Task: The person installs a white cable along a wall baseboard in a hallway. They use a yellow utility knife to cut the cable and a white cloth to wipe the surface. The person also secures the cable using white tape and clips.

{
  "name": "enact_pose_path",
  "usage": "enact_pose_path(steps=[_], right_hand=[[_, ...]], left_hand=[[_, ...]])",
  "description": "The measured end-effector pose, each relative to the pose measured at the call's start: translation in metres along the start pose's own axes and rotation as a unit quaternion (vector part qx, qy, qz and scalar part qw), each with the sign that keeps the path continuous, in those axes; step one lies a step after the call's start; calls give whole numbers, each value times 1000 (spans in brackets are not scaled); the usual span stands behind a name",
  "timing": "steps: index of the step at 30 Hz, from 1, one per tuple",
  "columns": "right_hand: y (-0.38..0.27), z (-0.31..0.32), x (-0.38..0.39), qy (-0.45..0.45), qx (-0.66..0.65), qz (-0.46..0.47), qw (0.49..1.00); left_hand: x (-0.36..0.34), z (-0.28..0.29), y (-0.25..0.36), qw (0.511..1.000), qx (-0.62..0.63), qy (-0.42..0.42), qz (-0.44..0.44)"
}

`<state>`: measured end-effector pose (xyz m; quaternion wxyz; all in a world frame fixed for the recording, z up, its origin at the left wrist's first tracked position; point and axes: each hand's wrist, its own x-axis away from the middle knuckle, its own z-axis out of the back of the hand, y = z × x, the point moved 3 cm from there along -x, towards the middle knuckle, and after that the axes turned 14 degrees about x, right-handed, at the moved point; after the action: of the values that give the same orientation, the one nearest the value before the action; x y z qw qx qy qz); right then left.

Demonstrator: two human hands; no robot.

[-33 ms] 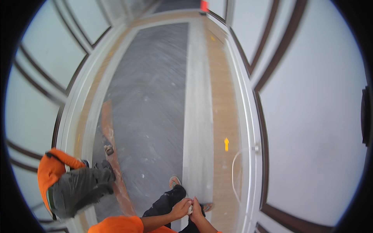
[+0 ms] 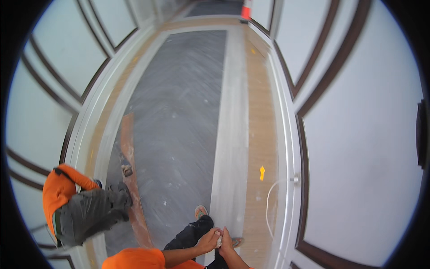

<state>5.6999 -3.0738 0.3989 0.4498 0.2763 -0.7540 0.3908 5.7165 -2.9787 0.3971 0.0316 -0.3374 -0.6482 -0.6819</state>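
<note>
The left hand (image 2: 207, 242) and right hand (image 2: 227, 243) meet at the fingers, the grip narrow and closed around a small white item (image 2: 219, 242). Its kind cannot be determined. The item sits between the palms at the near side, in front of the dark trousers (image 2: 188, 234) and above the floor. Orange sleeves (image 2: 134, 259) cover the upper arms.

Open room: the grey floor (image 2: 179, 116) extends ahead to the far end. At left, a long reddish-brown strip (image 2: 128, 143) lies along it, dusty and uneven at the edge, with a dark, crumpled lump (image 2: 127, 170) on it. Near left, a co-worker (image 2: 85, 210) in an orange top and grey trousers bends low beside the strip.

Surface and room: a pale band (image 2: 235, 107) borders the grey floor at right, followed by a tan wood-look border (image 2: 259, 134) bearing a yellow arrow (image 2: 262, 173). A white cable (image 2: 268, 206) curves down from a wall fitting (image 2: 294, 180). A red-and-white cone (image 2: 245, 11) stands far right.

Materials: the grey floor shows diagonal streaks and pale specks; smooth white wall panels (image 2: 358, 148) carry dark brown trim (image 2: 306, 179).
</note>
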Motion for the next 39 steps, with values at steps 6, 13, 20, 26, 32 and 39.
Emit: enact_pose_path(steps=[6,13,20,26,32,39], right_hand=[[-106,-127,41,11,180,124,976],[-165,-243,56,9,427,350,834],[-180,-311,91,-117,554,450,690],[-257,-328,96,73,556,606,564],[-399,-285,38,344,515,558,552],[-398,-224,4,370,377,384,757]], left_hand=[[-38,108,109,929,-231,235,-169],[-21,170,211,958,93,193,-189],[13,232,263,689,694,-128,-164],[-72,220,307,790,608,-6,-83],[-171,185,379,903,430,6,12],[-249,172,416,981,88,-151,-79]])
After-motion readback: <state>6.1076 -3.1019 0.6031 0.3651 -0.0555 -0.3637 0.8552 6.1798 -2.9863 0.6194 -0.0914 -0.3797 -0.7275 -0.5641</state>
